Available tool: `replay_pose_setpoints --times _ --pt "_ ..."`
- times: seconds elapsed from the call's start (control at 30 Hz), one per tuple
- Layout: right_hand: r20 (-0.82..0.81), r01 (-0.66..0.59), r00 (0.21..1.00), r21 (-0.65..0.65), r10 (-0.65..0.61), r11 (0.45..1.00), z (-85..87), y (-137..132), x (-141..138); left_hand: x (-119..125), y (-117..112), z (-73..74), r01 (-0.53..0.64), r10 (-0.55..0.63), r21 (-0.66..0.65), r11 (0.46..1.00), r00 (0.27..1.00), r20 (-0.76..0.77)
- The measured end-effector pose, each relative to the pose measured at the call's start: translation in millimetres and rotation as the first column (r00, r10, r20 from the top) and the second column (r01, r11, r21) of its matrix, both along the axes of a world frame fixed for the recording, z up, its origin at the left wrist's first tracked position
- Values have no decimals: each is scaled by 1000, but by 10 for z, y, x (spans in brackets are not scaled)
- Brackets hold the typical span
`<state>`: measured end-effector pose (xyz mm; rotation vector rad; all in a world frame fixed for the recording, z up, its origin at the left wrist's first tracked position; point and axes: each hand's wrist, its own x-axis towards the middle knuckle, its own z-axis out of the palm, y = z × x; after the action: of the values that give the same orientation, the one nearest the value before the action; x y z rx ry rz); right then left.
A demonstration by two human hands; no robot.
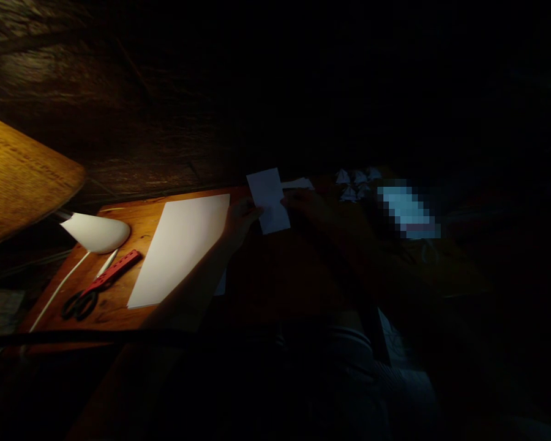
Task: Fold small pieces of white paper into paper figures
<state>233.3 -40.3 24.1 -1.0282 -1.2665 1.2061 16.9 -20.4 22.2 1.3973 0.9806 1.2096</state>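
Note:
A small rectangular sheet of paper point(269, 199) is held up, slightly tilted, above the middle of the wooden table. My left hand point(241, 219) pinches its left edge near the lower part. On the opposite edge, my right hand point(303, 202) grips it with the fingertips, much of that hand lost in shadow. Under my left forearm lies a large stack of white paper point(179, 245). Behind my right hand, some small paper pieces point(298, 184) rest on the table. Several little folded paper shapes point(353, 184) stand farther right.
At the left a lamp with a yellow shade point(22, 177) and white base point(98, 233) lights the wooden table point(114, 291). Black-handled scissors point(85, 303) lie by a red patterned strip point(119, 266). A bright pixelated rectangle point(408, 211) sits at right. A dark cable point(73, 337) crosses in front.

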Motion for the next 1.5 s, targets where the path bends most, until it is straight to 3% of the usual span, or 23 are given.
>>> replay_pose_setpoints --times 0.17,0.47,0.9,1.17,1.33,1.43,1.5 --pt "168 -11 986 32 5 999 20 -16 2 8 -13 12 14 -13 -32 999 999 32" --pt "263 17 964 77 -37 997 -44 33 -8 2 -24 -12 -29 29 -8 1000 999 13" --pt "133 29 990 120 -45 992 -88 83 16 -3 15 -35 -90 90 65 994 996 -2" --pt "176 -55 984 220 15 974 -96 105 112 -27 20 -25 72 -77 74 995 995 65" --pt "223 -63 975 231 10 971 -67 67 76 -21 -5 -17 73 -66 101 992 995 -70" --pt "192 5 980 212 -47 977 -34 19 38 -21 6 -26 36 -32 105 994 999 -40" --pt "189 -31 982 165 -1 986 -25 -5 12 -31 36 -49 -37 39 121 992 999 -10"
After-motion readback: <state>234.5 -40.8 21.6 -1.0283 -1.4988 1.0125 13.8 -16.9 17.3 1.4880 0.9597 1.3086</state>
